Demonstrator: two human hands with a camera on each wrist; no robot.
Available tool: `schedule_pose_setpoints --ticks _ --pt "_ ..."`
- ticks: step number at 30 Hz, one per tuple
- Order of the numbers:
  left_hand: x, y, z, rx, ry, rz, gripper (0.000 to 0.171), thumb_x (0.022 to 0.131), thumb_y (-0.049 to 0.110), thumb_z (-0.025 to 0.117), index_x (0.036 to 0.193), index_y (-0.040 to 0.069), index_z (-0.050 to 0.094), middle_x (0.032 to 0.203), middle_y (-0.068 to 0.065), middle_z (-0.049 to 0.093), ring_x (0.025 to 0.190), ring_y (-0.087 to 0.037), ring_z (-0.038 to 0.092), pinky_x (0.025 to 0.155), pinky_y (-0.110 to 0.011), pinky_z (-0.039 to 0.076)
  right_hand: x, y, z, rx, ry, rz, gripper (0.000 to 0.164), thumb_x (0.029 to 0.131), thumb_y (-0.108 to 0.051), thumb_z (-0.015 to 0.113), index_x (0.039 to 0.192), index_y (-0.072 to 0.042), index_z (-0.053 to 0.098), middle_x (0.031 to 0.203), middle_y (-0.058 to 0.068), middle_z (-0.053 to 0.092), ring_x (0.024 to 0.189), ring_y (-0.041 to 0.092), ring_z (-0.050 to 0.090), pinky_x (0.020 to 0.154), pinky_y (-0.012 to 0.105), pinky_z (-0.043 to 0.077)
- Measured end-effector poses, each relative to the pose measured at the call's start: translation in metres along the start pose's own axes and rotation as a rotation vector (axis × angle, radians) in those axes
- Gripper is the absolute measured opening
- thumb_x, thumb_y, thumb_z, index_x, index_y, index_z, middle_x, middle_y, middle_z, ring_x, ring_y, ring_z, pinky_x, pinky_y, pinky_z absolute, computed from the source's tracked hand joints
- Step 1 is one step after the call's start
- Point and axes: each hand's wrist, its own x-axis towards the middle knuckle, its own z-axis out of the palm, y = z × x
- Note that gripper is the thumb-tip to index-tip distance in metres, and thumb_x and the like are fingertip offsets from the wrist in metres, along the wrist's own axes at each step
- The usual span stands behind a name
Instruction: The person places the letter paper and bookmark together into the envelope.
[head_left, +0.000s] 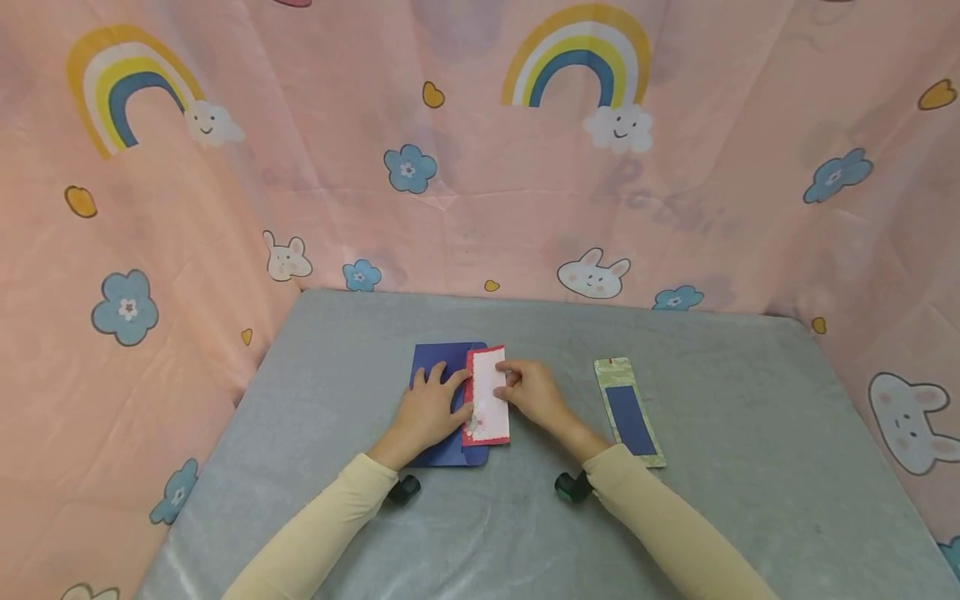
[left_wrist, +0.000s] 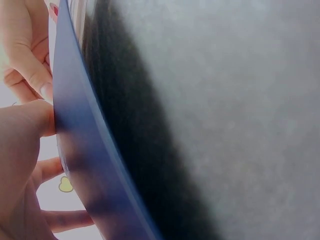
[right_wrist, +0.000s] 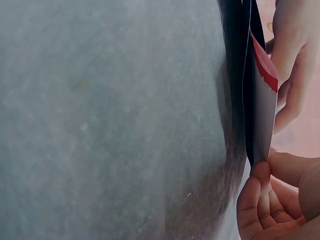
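Pink cloth point(head_left: 480, 225) with 2 rainbows point(head_left: 576, 37) hangs behind a grey tabletop point(head_left: 750, 400).

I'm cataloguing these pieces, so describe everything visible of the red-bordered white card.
The red-bordered white card, apparently paper, is a narrow oblong, its white panel edged red at left, top and bottom, with a small flower-like print near the lower left. It overlaps the right side of the blue envelope; whether any part is inside, I cannot tell. The right hand pinches its right edge; the left hand is at its left.
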Motion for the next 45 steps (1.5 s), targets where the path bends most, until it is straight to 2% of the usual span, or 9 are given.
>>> schedule_pose_setpoints --ticks 6,18,29,37,45 --pt "0.000 -0.001 0.000 -0.002 0.005 0.005 0.056 0.085 0.048 0.058 0.137 0.032 0.046 0.142 -0.018 0.046 0.128 -0.053 0.041 0.094 -0.063 0.043 0.001 -0.001 0.003 0.003 0.004 0.019 0.040 0.077 -0.014 0.077 0.114 -0.004 0.067 0.067 0.004 0.055 0.055 0.011 0.045 0.050 0.020 0.036" --pt "-0.001 0.000 -0.001 -0.008 0.017 0.008 0.053 0.085 0.044 0.059 0.135 0.031 0.049 0.141 -0.018 0.046 0.127 -0.053 0.042 0.093 -0.063 0.043 0.005 -0.002 0.010 -0.023 0.021 -0.022 0.037 0.075 -0.012 0.077 0.110 -0.004 0.068 0.065 0.002 0.055 0.053 0.010 0.044 0.050 0.020 0.034" --pt "-0.001 0.002 -0.004 -0.017 0.009 0.000 0.054 0.083 0.044 0.063 0.134 0.030 0.050 0.141 -0.019 0.046 0.127 -0.054 0.041 0.092 -0.064 0.043 0.004 -0.005 0.013 -0.032 0.017 -0.006 0.038 0.076 -0.013 0.077 0.112 -0.006 0.068 0.068 0.002 0.057 0.057 0.009 0.047 0.051 0.020 0.036" --pt "-0.001 0.002 -0.003 -0.014 -0.001 -0.002 0.056 0.083 0.045 0.063 0.135 0.030 0.049 0.142 -0.019 0.045 0.128 -0.053 0.040 0.093 -0.064 0.043 0.003 -0.002 0.012 0.028 0.001 0.007 0.038 0.078 -0.014 0.075 0.114 -0.009 0.067 0.069 0.003 0.058 0.058 0.010 0.047 0.052 0.020 0.037" --pt "0.000 0.003 -0.002 -0.013 -0.021 -0.024 0.057 0.083 0.047 0.063 0.136 0.032 0.047 0.144 -0.018 0.043 0.130 -0.053 0.038 0.096 -0.065 0.040 0.004 0.003 0.003 0.070 0.006 0.026 0.041 0.079 -0.014 0.074 0.118 -0.007 0.065 0.072 0.007 0.062 0.059 0.010 0.049 0.053 0.020 0.039"
